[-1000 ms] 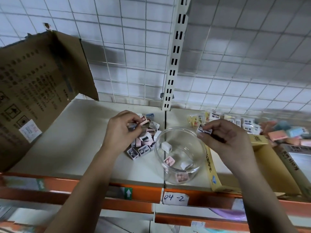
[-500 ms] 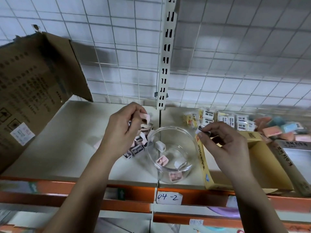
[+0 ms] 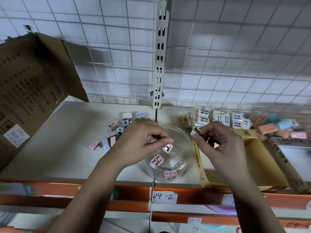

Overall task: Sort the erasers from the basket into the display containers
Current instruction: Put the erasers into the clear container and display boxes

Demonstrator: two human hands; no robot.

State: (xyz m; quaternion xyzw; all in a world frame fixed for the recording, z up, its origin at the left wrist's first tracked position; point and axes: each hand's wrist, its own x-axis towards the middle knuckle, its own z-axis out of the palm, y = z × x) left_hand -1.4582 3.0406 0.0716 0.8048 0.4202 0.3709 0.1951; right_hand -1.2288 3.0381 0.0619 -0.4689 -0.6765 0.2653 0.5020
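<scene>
Over the clear round plastic jar point(image 3: 182, 134), my left hand point(image 3: 141, 142) has curled fingers, with a small pink eraser point(image 3: 167, 147) right under the fingertips. Can't tell if it's actually gripped. My right hand point(image 3: 222, 143) pinches a small white eraser point(image 3: 195, 131) beside the yellow cardboard box point(image 3: 249, 137).

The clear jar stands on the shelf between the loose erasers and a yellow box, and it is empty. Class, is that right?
Not empty. The head view shows the clear jar between the loose erasers and the yellow box, but a few pink and white erasers lie inside it.
</scene>
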